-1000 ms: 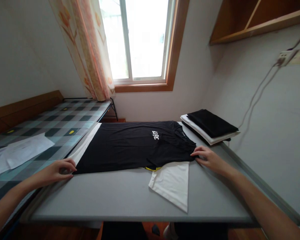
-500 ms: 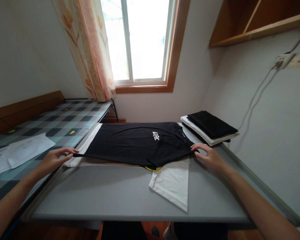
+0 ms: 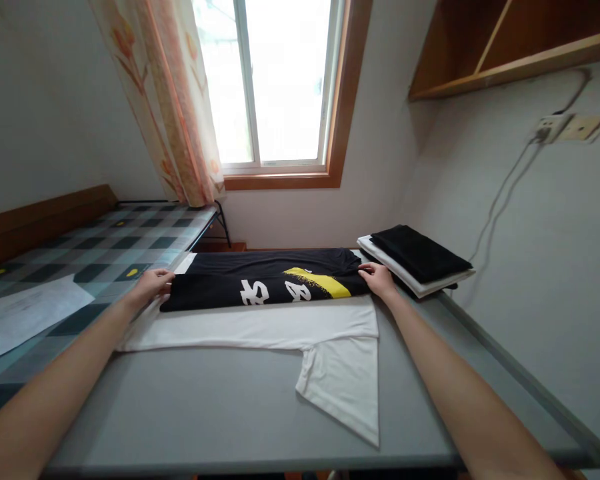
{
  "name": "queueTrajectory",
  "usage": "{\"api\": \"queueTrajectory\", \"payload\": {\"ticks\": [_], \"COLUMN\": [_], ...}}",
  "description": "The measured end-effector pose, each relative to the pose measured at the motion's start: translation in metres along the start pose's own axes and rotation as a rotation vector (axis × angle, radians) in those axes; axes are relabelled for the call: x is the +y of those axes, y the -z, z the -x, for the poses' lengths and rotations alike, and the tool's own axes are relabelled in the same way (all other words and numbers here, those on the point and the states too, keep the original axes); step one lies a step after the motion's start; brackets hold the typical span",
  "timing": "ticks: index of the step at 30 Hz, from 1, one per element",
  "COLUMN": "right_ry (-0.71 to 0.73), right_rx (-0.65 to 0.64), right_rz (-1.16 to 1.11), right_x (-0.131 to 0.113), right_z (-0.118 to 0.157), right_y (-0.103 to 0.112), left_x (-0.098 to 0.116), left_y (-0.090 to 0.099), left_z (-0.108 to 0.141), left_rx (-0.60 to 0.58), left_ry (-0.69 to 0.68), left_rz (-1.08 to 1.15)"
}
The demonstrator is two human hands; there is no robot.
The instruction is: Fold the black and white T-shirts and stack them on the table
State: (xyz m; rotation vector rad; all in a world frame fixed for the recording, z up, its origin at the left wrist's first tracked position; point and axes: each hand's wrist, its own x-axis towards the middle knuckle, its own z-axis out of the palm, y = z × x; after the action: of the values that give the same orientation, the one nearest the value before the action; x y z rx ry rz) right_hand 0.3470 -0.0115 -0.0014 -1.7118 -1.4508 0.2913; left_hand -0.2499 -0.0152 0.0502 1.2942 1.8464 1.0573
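Note:
A black T-shirt (image 3: 215, 287) with white lettering and a yellow patch lies on a white T-shirt (image 3: 260, 327), its near side turned over toward the window. My left hand (image 3: 155, 283) pinches the black shirt's left end at the hem. At the neck and shoulder end, my right hand (image 3: 377, 277) grips the turned-over edge. Both hands are closed on the cloth, some fingertips hidden behind it. The white shirt is spread flat beneath, one sleeve pointing toward me.
The grey table (image 3: 220, 407) carries a stack of folded black and white clothes (image 3: 417, 257) at its back right. To the left is a bed with a checked cover (image 3: 150, 233) and white papers (image 3: 35, 310). A wooden shelf (image 3: 520, 60) hangs upper right, above a plugged-in cable (image 3: 505, 183).
Both hands have moved away from me and inward, carrying the black shirt's near edge over. Its yellow patch and large white lettering now show, and more of the white shirt is uncovered.

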Motion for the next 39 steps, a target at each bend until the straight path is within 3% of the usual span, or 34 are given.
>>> {"api": "queueTrajectory", "payload": {"ticks": [2,6,13,20,29,31,36,39], "right_ry": [-0.017,0.022,-0.051,-0.071,-0.079,-0.078,-0.094,-0.154], "right_rx": [0.029,0.072,0.083,0.059,0.069,0.07,0.048,0.05], "right_rz": [0.087,0.143,0.253,0.329,0.373,0.369,0.375,0.414], "right_x": [0.009,0.019,0.014,0.005,0.003,0.002,-0.001,-0.002], "right_z": [0.003,0.009,0.014,0.019,0.025,0.025,0.027,0.028], "right_y": [-0.008,-0.014,-0.01,-0.007,-0.006,-0.005,-0.003,0.002], "left_x": [-0.004,-0.011,-0.019,-0.024,-0.033,-0.033,-0.03,-0.028], "left_y": [-0.009,-0.015,-0.018,-0.032,-0.041,-0.039,-0.033,-0.03], "left_z": [-0.004,-0.011,-0.023,-0.013,-0.004,-0.002,0.004,0.007], "left_rx": [-0.007,0.058,0.204,0.237,0.398,0.445,0.462,0.43], "left_ry": [0.069,0.077,-0.144,-0.083,-0.098,-0.159,-0.475,-0.394], "left_rz": [0.005,-0.073,-0.556,-0.844,-0.799,-0.744,-0.712,-0.722]}}
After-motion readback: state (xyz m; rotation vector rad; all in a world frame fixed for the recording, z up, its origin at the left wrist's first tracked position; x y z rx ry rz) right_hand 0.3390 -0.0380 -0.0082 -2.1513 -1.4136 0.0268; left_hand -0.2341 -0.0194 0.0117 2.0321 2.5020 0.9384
